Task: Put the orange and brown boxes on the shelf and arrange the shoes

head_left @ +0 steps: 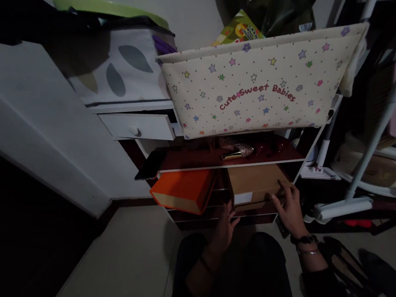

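A brown cardboard box [255, 184] with a white label sits on the lower level of a dark red shelf rack [197, 153], its front end jutting out. My right hand [289, 211] is at the box's right front corner, fingers apart, with the fingertips on or very near its top and front. Below the left front corner is my left hand [224, 228], its fingers spread and the tips close to the box; whether they touch it I cannot tell. Left of the box an orange shoebox [183, 189] sticks out at a tilt.
Glittery high-heeled shoes [242, 148] lie on the shelf above. A star-patterned fabric bin [259, 89] overhangs it. A dark flat phone-like object [150, 164] rests at the left shelf edge. A white squeegee mop [344, 207] and loose shoes [348, 265] are at the right.
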`<state>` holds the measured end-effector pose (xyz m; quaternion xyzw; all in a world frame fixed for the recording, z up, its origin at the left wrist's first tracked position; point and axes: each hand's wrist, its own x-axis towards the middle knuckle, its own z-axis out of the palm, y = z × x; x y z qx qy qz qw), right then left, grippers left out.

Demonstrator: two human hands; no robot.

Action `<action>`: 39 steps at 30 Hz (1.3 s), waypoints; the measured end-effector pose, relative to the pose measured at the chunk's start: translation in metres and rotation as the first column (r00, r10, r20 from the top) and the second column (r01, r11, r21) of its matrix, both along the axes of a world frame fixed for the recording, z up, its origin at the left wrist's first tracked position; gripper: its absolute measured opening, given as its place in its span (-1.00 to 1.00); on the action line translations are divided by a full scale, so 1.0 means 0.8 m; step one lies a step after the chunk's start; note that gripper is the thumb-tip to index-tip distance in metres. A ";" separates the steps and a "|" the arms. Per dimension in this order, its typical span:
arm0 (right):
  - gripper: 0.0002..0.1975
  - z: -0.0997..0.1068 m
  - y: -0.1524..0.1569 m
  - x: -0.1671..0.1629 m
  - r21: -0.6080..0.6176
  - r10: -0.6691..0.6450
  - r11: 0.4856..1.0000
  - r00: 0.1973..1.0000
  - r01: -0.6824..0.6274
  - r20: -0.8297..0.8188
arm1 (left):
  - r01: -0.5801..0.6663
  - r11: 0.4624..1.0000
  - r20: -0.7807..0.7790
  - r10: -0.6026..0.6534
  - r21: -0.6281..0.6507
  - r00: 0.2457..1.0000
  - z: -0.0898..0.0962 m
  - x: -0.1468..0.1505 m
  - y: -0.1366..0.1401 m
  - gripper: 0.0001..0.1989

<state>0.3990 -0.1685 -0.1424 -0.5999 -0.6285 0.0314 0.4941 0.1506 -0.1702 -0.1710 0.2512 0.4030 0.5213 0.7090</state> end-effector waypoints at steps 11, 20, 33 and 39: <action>-0.10 -0.011 -0.078 -0.023 0.133 -0.138 0.987 0.889 0.088 0.437 | -0.003 0.971 0.199 0.052 -0.240 0.979 0.020 -0.007 -0.076 -0.26; -0.43 -0.034 -0.100 -0.059 0.057 0.048 0.991 0.721 -0.120 0.692 | 0.068 0.970 0.247 -0.008 -0.235 0.969 0.033 -0.005 -0.098 -0.28; -0.20 -0.011 -0.157 -0.060 0.165 0.098 0.952 0.769 -0.257 0.632 | 0.166 0.981 0.431 -0.107 -0.101 0.896 0.003 0.000 -0.099 -0.33; 0.03 -0.043 -0.239 -0.047 0.181 0.174 0.956 0.943 -0.231 0.285 | 0.193 0.975 0.390 -0.136 -0.112 0.911 -0.015 0.005 -0.118 -0.24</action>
